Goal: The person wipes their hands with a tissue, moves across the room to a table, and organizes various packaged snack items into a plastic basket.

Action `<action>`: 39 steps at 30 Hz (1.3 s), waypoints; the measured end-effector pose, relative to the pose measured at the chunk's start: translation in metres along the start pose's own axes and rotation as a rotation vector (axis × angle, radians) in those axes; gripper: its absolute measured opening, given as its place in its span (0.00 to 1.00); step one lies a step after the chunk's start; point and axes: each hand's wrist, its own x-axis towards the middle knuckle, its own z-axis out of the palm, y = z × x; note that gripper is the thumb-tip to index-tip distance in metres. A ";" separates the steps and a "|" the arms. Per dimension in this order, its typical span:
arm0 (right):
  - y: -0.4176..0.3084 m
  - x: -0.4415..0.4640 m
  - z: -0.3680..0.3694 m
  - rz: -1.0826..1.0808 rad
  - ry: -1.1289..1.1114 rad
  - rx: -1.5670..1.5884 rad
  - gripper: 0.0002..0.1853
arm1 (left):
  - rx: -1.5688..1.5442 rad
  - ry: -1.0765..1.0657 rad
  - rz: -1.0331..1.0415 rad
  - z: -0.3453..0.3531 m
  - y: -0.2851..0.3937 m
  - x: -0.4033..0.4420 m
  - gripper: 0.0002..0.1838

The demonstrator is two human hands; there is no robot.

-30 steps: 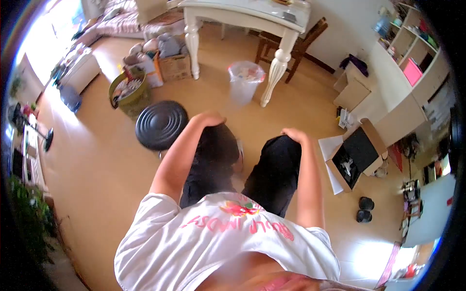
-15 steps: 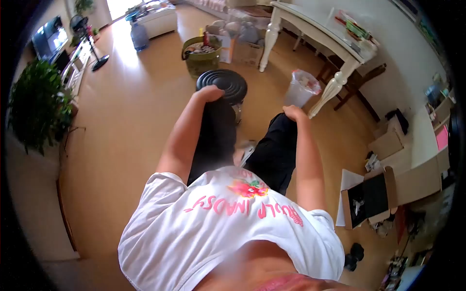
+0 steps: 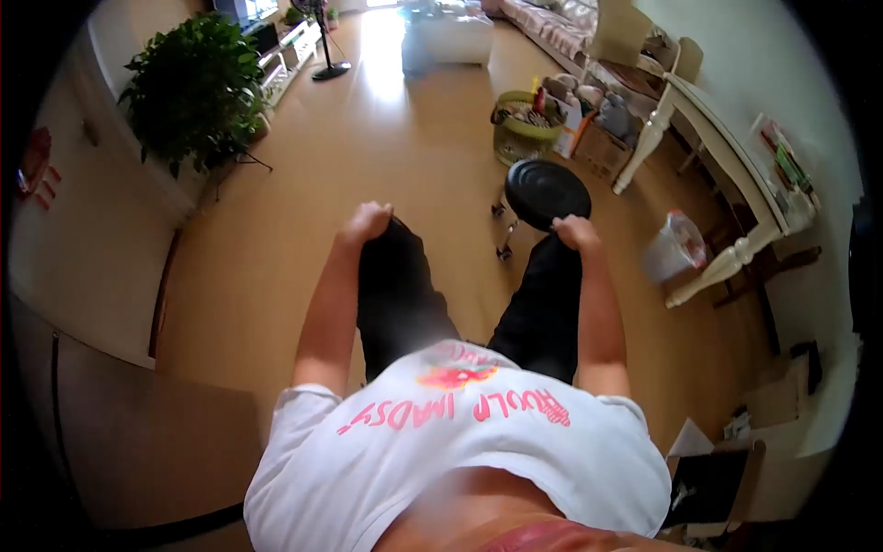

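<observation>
Head view: shirt (image 3: pixel 460 465) at six o'clock, trousers (image 3: pixel 400 285) central. The shirt's upside-down pink lettering (image 3: pixel 481 408) is too unclear to read. A stool (image 3: pixel 549 191) stands at two o'clock. Left hand (image 3: pixel 368 222), ten o'clock, and right hand (image 3: pixel 576 232), two, touch the trousers; whether clamped, I cannot tell.
</observation>
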 end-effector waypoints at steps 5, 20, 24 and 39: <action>-0.018 0.004 0.038 -0.283 0.229 0.468 0.20 | 0.017 -0.029 0.045 -0.001 0.017 0.001 0.14; -0.119 0.056 0.054 -0.441 0.480 0.286 0.12 | -0.183 -0.350 -0.290 -0.053 0.070 0.052 0.27; -0.137 0.087 0.044 -0.464 0.475 0.307 0.12 | -0.190 -0.377 -0.364 -0.049 0.050 0.080 0.31; -0.229 0.241 -0.014 -0.462 0.295 0.202 0.20 | 0.033 -0.280 -0.505 -0.066 -0.043 0.181 0.33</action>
